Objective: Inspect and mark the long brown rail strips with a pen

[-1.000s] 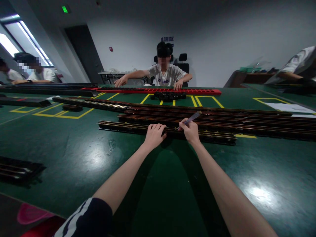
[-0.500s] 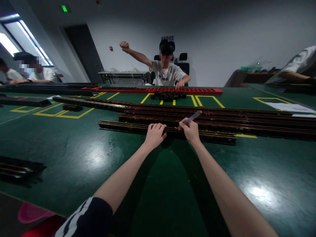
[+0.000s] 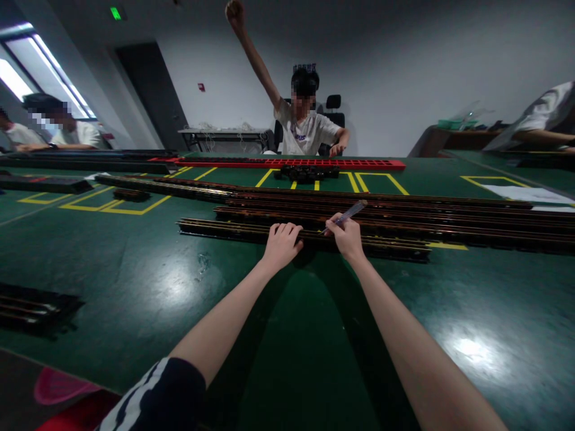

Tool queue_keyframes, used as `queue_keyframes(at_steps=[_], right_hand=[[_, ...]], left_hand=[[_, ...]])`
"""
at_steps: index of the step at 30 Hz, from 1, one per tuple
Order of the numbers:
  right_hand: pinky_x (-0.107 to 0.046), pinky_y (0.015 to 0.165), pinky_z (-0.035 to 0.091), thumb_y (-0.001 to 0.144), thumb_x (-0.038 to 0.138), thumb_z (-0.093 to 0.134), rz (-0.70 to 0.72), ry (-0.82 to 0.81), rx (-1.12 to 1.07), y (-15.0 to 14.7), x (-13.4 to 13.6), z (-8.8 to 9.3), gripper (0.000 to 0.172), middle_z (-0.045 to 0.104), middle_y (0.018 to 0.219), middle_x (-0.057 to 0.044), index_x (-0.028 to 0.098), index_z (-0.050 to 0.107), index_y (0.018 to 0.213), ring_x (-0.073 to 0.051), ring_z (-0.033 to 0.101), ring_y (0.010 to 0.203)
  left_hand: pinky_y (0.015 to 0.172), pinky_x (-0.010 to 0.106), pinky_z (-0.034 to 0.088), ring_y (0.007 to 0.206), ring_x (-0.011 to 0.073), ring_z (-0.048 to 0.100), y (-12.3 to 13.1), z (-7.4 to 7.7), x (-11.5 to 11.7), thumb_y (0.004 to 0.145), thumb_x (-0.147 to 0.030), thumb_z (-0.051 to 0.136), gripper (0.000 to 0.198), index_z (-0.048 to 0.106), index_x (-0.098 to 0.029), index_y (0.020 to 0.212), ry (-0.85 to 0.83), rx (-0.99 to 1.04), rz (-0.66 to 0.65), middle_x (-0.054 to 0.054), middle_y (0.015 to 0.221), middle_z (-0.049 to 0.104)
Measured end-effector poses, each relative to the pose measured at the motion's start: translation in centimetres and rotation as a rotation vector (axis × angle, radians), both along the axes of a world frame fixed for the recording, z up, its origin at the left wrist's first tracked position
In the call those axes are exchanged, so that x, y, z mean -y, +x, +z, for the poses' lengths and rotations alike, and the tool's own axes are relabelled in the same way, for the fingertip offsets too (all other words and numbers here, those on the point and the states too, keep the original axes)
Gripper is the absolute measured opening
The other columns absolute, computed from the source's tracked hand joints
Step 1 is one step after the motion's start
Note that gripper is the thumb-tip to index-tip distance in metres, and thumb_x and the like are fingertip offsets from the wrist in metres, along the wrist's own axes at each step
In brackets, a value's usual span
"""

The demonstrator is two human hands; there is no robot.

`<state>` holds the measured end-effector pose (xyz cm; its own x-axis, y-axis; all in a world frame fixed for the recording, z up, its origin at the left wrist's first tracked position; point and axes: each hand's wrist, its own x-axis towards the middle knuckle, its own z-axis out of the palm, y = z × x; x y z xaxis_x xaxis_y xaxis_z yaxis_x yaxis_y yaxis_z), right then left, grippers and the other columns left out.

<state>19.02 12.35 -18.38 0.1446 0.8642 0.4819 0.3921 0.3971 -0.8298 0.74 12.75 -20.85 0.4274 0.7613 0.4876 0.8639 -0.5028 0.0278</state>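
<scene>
the left hand (image 3: 282, 241) lies over the near strip (image 3: 238, 231), its fingers lightly bent and a little apart along the top, the thumb out toward the strip's near edge; whether it grips or only presses, i can't tell. the right hand (image 3: 345, 236), to the right of the left one on the same strip, is closed around a clear pen-like tool (image 3: 354, 211), which slants with its tip down at the strip; contact at the tip is too small to make out. the near strip lies lengthwise on the green table (image 3: 135, 257), dark with gold-coloured edges. just beyond it are long dark strips (image 3: 449, 212), reaching well past its right end. farther beyond it come a heap of black parts (image 3: 305, 173), then a red frame (image 3: 359, 164). past that, across from the strip, a co-worker (image 3: 300, 131) sits with one fist raised high. nearer than the strip and well to its left rests a short dark bundle (image 3: 36, 308).
</scene>
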Motion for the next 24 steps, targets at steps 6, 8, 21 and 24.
queue_keyframes(at_steps=[6, 8, 21, 24], right_hand=[[-0.032, 0.067, 0.048, 0.076, 0.035, 0.054, 0.031, 0.004, 0.011, -0.34, 0.19, 0.15, 0.018, 0.064, 0.055, -0.001, 0.021, 0.056, 0.065, -0.020, 0.064, 0.057], [-0.032, 0.067, 0.048, 0.076, 0.035, 0.053, 0.025, 0.003, 0.014, -0.35, 0.22, 0.15, 0.019, 0.065, 0.056, -0.002, 0.021, 0.056, 0.064, -0.020, 0.064, 0.058], [-0.032, 0.065, 0.046, 0.074, 0.032, 0.053, -0.056, 0.019, -0.039, 0.01, 0.14, 0.10, 0.017, 0.060, 0.050, 0.000, 0.022, 0.054, 0.060, -0.020, 0.061, 0.053], [-0.032, 0.062, 0.046, 0.074, 0.031, 0.052, -0.086, 0.031, -0.059, 0.15, 0.15, 0.08, 0.017, 0.058, 0.049, 0.000, 0.022, 0.054, 0.060, -0.020, 0.060, 0.051]], left_hand=[[0.098, 0.043, 0.036, 0.108, 0.0249, 0.055, -0.05, 0.11, 0.05, 0.090, -0.026, 0.049, 0.030, 0.057, -0.018, 0.117, -0.015, 0.000, 0.025, 0.009, 0.115, 0.063], [0.098, 0.043, 0.036, 0.108, 0.0250, 0.055, -0.02, 0.18, 0.11, 0.090, -0.026, 0.049, 0.030, 0.057, -0.018, 0.117, -0.017, 0.002, 0.031, 0.009, 0.115, 0.063], [0.100, 0.042, 0.035, 0.109, 0.0241, 0.055, 0.11, 0.17, 0.14, 0.090, -0.024, 0.047, 0.031, 0.057, -0.020, 0.119, 0.003, 0.001, 0.014, 0.007, 0.115, 0.064], [0.101, 0.042, 0.034, 0.109, 0.0237, 0.054, 0.08, 0.13, 0.13, 0.091, -0.025, 0.045, 0.031, 0.058, -0.021, 0.119, -0.003, 0.003, 0.010, 0.007, 0.116, 0.064]])
